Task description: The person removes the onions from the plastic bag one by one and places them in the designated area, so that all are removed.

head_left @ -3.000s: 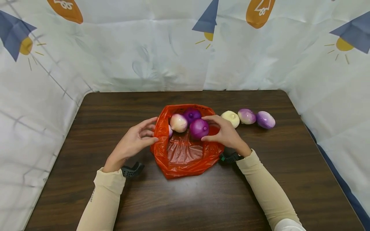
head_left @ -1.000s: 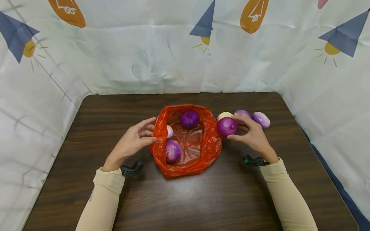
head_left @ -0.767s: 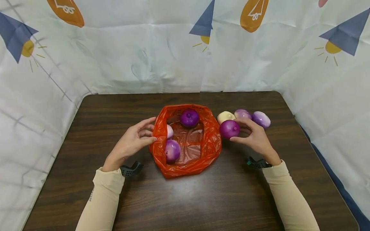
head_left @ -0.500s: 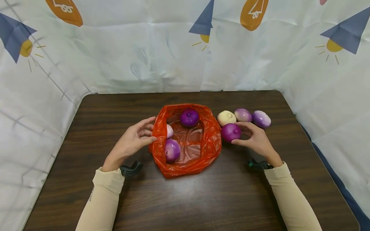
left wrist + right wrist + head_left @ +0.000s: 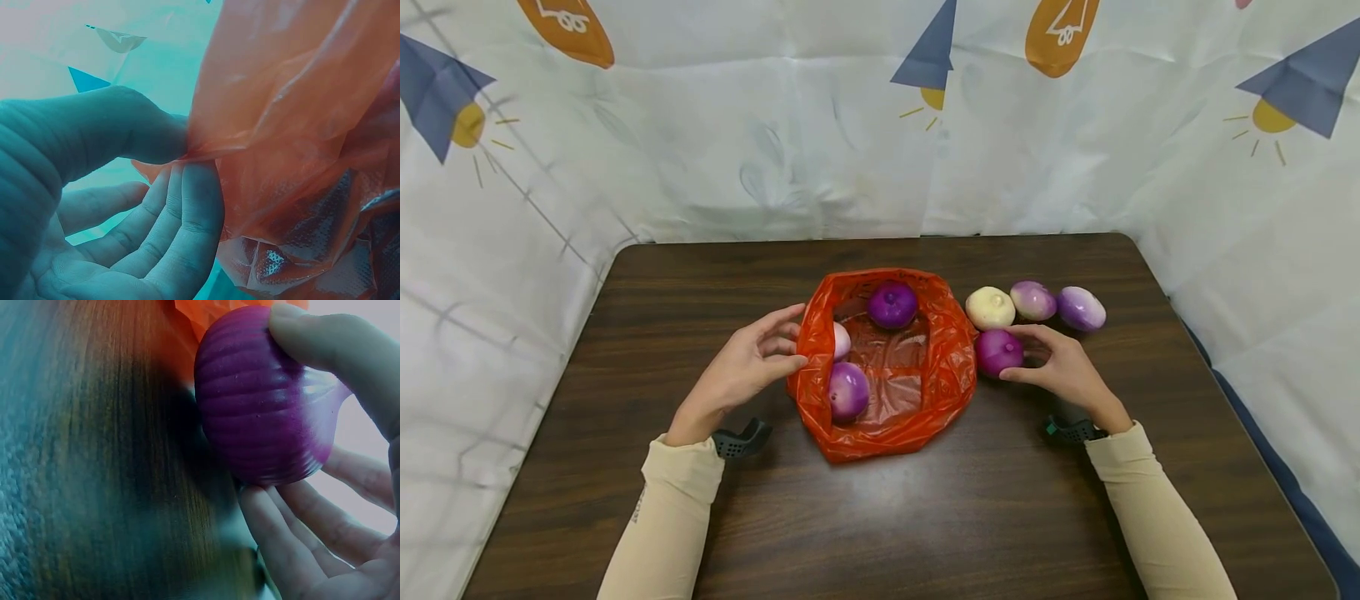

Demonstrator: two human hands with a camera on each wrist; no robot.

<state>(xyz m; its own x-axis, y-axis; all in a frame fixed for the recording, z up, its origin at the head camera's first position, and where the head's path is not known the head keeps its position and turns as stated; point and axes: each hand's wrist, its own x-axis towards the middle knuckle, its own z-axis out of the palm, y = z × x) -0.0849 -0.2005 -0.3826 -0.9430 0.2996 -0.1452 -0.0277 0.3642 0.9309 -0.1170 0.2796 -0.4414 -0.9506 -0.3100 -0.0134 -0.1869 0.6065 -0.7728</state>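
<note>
Beige sleeves (image 5: 670, 517) point inward from seven and five o'clock, with a dark band (image 5: 742, 439) at each wrist. The left hand (image 5: 741, 367), at nine o'clock of the red plastic bag (image 5: 951, 367), pinches its edge, the thumb on the nearer side. The right hand (image 5: 1063, 371), at three o'clock, holds a purple onion (image 5: 999, 352) between thumb and fingers, just beside the bag; whether this onion touches the desk (image 5: 887, 533) I cannot tell.

In my judgement, the work is about in the middle. Inside the bag I count three: a light purple onion (image 5: 849, 392) at eight o'clock, a pale pink onion (image 5: 842, 342), partly hidden, at ten, and a dark purple onion (image 5: 892, 305) at twelve. Folds could hide more. Four are outside: the held one and, farther at about two o'clock, an untouched row of a cream onion (image 5: 990, 308), a mauve onion (image 5: 1033, 300) and a violet-white onion (image 5: 1081, 309). Behind hangs a white printed cloth (image 5: 850, 167).
</note>
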